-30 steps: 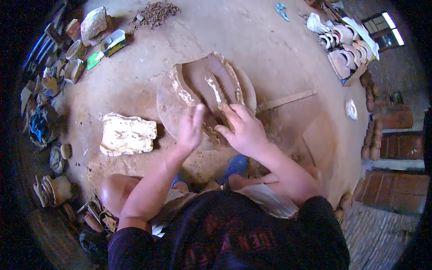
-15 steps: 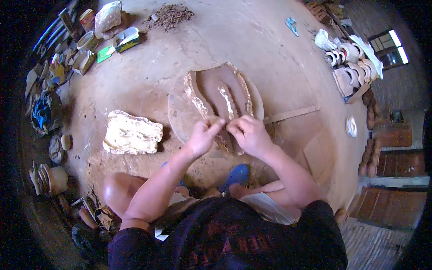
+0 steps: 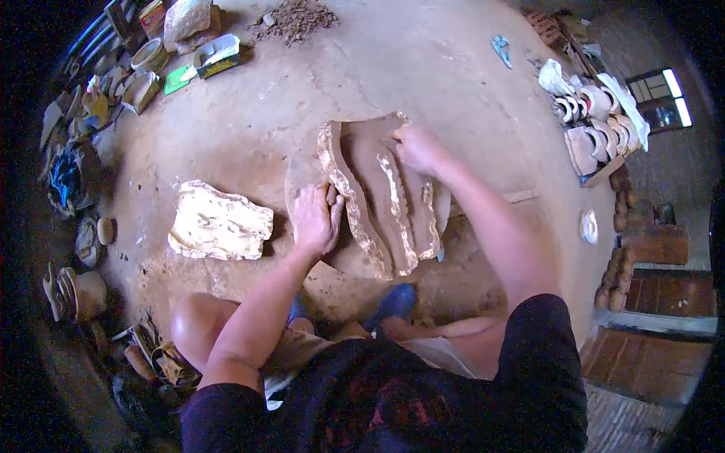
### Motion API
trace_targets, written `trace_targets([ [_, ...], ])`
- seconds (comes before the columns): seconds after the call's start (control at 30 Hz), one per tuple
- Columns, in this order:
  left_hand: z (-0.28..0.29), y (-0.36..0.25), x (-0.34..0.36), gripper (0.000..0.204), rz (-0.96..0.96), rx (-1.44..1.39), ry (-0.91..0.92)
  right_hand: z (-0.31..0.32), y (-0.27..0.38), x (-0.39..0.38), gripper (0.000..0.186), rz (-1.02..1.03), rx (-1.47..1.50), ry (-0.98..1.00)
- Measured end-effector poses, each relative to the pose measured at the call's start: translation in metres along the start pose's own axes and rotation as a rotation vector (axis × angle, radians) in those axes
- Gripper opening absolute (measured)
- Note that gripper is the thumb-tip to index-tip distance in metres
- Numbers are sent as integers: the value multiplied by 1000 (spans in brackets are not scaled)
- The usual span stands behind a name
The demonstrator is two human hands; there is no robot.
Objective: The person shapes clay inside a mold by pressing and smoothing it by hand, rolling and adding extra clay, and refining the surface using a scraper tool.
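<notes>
A plaster mould with pale, ragged edges lies in front of me, its hollows lined with brown clay. It rests on a round board, partly hidden beneath it. Beside the mould's left edge, my left hand is closed, with what looks like a small brown lump of clay between thumb and fingers. My right hand reaches to the far right part of the mould. Its fingers are bunched and press on the clay near the rim; whatever is in them is hidden.
Left of the board lies a second pale mould piece. A flat wooden strip sticks out at right. Tubs and a dark box stand far left, near a heap of clay crumbs. More mould pieces are stacked at far right.
My hands, together over the near part of the mould before, have parted. The right went to the far right rim, the left to the left edge. The mould's near end now shows.
</notes>
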State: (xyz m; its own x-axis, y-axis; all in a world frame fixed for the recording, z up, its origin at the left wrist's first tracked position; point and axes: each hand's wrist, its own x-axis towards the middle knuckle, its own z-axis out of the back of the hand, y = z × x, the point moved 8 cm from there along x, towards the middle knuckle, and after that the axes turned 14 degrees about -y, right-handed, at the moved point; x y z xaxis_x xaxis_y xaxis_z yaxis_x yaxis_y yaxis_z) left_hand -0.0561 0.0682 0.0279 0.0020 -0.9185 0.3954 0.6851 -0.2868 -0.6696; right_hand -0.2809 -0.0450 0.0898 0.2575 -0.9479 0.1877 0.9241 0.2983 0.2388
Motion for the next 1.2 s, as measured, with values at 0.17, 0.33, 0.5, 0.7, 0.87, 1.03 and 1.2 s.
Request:
trace_targets([
  [0.17,8,-2,2,37,-18,-8,10,-29,14,3,38,80,-110,356],
  [0.33,-5,-6,4,38,-1,-7,32,-27,-14,-13,29,-66,-22,243],
  [0.5,3,3,2,42,24,-3,23,-13,12,-33,34,-252,56,372],
  [0.7,1,-2,2,41,-4,21,-4,-3,15,-72,40,-363,82,295],
  [0.87,5,-6,3,34,2,-17,-8,4,29,-102,43,-245,-19,254],
  [1.03,4,-4,2,36,-14,14,-23,5,30,-135,41,-263,-15,253],
  [1.2,2,-4,1,37,-30,31,-23,0,31,-167,40,-237,-20,284],
])
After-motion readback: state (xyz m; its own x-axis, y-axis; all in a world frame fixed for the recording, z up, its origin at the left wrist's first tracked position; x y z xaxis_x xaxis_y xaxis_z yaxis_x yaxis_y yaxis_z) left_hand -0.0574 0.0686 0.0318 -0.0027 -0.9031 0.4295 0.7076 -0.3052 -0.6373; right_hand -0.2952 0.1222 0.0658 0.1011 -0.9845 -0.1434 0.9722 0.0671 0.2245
